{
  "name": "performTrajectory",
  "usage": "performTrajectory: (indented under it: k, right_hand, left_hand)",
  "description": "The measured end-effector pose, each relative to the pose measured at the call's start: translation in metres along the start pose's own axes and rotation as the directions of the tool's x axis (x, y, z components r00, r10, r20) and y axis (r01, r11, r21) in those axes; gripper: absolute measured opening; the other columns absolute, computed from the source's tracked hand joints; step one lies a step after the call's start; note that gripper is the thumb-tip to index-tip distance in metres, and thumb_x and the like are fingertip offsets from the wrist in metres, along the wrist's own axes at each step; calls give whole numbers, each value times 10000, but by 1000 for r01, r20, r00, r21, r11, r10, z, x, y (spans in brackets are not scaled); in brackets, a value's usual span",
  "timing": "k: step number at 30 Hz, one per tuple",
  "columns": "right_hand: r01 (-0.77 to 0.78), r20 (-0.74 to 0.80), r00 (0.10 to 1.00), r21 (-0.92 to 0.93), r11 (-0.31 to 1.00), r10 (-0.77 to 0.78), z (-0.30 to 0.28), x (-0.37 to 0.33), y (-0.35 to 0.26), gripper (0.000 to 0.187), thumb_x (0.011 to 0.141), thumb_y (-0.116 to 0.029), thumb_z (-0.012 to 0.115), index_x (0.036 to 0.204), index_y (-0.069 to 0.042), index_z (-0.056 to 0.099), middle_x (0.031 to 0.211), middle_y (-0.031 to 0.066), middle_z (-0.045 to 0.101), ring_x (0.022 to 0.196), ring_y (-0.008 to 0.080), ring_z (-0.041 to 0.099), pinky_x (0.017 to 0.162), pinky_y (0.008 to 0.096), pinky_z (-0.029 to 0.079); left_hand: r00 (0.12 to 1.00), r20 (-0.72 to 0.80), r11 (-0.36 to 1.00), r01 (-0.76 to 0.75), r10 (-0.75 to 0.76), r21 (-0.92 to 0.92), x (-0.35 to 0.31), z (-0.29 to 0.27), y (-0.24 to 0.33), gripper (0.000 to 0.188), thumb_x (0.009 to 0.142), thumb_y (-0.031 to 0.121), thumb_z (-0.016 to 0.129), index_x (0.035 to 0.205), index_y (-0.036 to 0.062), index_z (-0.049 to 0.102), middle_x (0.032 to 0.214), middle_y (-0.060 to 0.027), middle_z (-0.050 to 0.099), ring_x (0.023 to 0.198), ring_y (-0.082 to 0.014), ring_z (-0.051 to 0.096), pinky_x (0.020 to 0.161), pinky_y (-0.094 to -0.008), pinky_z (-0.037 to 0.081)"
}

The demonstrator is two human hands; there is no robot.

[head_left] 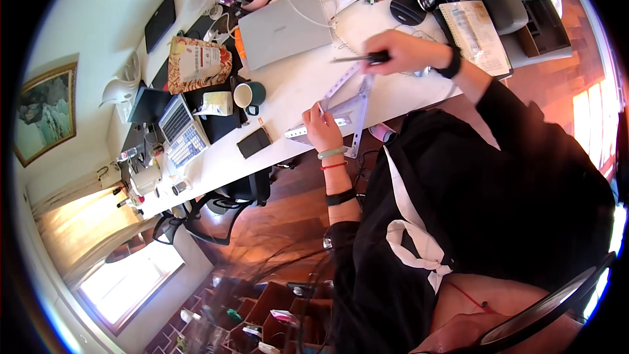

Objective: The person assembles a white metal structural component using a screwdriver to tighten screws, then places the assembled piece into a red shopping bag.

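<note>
My left hand (323, 132) is closed, its fingers pinching a clear plastic sleeve (358, 113) with rows of punched holes along its strip-like edges. The sleeve hangs slanted over the desk's front edge and bends into a triangle shape. Above and to the right of it, my right hand (407, 51) grips a tool with a black handle and a thin grey blade (347, 59). The blade points left, near the sleeve's upper end; whether they touch I cannot tell. The fingers hide part of the handle, so its exact kind is unclear.
The white desk (288, 108) carries a closed grey laptop (286, 28), a dark green mug (249, 96), a black phone (253, 142), a patterned bag (198, 64) and an open laptop (184, 132). A spiral notebook (476, 36) lies at right. A mesh chair (216, 213) stands left.
</note>
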State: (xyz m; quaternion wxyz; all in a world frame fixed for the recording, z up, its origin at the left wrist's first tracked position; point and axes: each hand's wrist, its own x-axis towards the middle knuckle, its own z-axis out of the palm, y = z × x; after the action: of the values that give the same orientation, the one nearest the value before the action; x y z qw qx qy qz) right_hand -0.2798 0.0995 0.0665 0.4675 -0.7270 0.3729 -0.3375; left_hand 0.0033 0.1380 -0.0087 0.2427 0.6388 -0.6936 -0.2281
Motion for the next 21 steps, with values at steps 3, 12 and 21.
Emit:
performTrajectory:
  k: [3,12,21]
  right_hand:
    - [-239,-47,968,115,964,245,-9,-55,5,136,824,-88,626,951,-38,621,761,3,598,677,89,538,636,237,447]
    - [-213,-351,862,405,889,366,7,-102,48,259,829,11,469,1068,-48,548,952,-23,527,815,35,483,695,189,404]
    - [-256,-523,759,308,916,388,3,-73,51,157,866,-99,595,1017,-62,572,933,-30,574,669,12,444,615,167,375]
  left_hand:
    - [996,-87,1000,-24,25,19,4,-10,-23,237,812,14,534,1039,14,602,969,-174,540,844,-355,567,716,-426,476]
    - [995,-86,997,-54,50,-47,9,-16,-22,142,847,24,554,958,38,641,854,-143,548,767,-304,555,686,-400,456]
    - [996,-82,999,-33,32,-15,11,-10,-21,123,864,100,596,935,8,636,806,-143,549,738,-299,552,669,-404,455]
